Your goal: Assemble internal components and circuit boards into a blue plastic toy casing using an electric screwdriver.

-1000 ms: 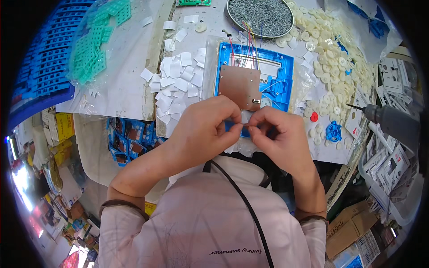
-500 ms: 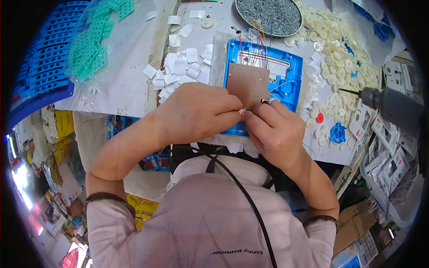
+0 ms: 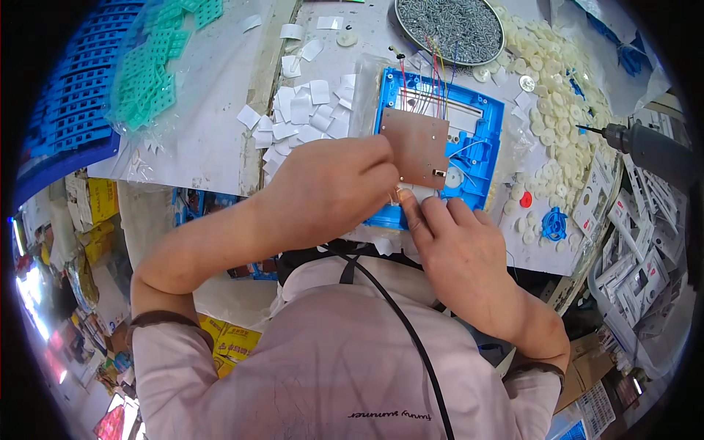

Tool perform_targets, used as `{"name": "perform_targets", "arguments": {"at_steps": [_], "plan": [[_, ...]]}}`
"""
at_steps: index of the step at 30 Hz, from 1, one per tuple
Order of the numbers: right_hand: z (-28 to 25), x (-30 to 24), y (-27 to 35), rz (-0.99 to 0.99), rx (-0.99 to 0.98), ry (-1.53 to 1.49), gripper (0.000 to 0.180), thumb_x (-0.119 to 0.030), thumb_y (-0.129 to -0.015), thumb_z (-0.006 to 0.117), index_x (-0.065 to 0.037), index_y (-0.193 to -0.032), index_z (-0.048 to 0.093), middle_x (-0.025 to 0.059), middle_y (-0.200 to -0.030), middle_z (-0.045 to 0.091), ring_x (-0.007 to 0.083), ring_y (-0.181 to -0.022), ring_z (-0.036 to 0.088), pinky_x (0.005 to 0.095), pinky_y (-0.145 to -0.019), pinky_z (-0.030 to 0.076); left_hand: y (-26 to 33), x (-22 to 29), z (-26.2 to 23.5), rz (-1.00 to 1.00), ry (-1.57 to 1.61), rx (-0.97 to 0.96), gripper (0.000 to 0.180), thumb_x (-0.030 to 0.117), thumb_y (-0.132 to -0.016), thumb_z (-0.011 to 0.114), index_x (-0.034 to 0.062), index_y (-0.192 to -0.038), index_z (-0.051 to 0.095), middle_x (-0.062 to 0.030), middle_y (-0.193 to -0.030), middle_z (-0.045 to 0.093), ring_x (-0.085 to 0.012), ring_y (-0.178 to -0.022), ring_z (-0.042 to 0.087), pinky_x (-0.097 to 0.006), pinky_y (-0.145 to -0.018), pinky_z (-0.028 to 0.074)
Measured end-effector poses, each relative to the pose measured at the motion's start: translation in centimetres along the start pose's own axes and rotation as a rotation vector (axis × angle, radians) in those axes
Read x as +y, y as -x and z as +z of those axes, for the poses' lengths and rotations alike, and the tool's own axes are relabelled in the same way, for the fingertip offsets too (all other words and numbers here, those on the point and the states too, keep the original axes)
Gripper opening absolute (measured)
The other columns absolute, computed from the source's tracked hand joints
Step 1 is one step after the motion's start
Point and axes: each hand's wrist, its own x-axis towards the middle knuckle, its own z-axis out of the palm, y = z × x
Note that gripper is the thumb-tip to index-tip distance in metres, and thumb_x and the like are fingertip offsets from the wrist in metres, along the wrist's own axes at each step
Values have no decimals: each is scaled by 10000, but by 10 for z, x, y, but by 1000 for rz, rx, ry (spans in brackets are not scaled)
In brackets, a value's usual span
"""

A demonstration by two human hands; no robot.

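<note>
A blue plastic housing (image 3: 493,136) lies open on the table before me, with a brown circuit board (image 3: 414,149) resting over its middle. Thin coloured wires (image 3: 440,70) rise from the board's far side. At the board's near left corner, my left hand (image 3: 334,183) is closed in a pinch; what its fingertips hold is hidden. My right hand (image 3: 466,246) sits at the housing's near edge, fingers bent and a little apart. Its thumb reaches to a small coppery bit (image 3: 396,194) beside the left fingertips. A small switch (image 3: 438,173) shows on the board's right edge.
White paper squares (image 3: 301,110) are scattered to the left. Beyond the housing stands a round tray of screws (image 3: 449,29). Cream plastic discs (image 3: 557,117) spread rightward, near a blue round part (image 3: 554,224) and a power screwdriver (image 3: 645,147). Green plastic grids (image 3: 147,88) lie far left.
My right hand has drawn back toward me from the board's right corner, its thumb now apart from the fingers. My left hand stays pinched by the near left corner. The whole view has shifted slightly.
</note>
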Motion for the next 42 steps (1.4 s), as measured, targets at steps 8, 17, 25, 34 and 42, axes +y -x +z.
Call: {"name": "perform_targets", "arguments": {"at_steps": [8,17,25,34,42], "plan": [[4,0,4,7,14,-62,500,-138,-804,644,20,-1278,656,27,-884,554,183,-838,563,305,-615,439,16,23,9,-272,168,150,177,42,-743,802,33,-844,657,-128,-1090,563,-210,-729,562,-334,-633,468],[7,2,5,49,73,-175,469,-116,-772,676,-3,-1228,672,48,-886,576,209,-826,592,338,-640,482,16,32,27,-355,150,290,195,41,-725,814,25,-865,679,-134,-1152,551,-188,-710,521,-312,-654,451],[8,7,6,52,118,-273,439,-108,-797,652,14,-1219,669,62,-869,566,221,-824,594,345,-656,502,11,39,29,-379,114,299,173,13,-720,795,20,-841,672,-148,-1230,548,-188,-746,505,-312,-689,448],[11,10,7,14,119,-249,534,-103,-785,671,-32,-1314,656,58,-856,572,226,-788,592,346,-641,495,46,25,12,-382,220,514,180,-34,-717,715,23,-814,574,-186,-1136,594,-262,-850,585,-340,-772,488],[13,8,0,2,121,-220,559,-124,-784,668,-6,-1329,636,59,-826,573,222,-766,596,341,-616,500,52,29,12,-438,197,221,370,71,-783,783,41,-1091,581,-148,-1048,636,-320,-909,624,-382,-782,505]]}}
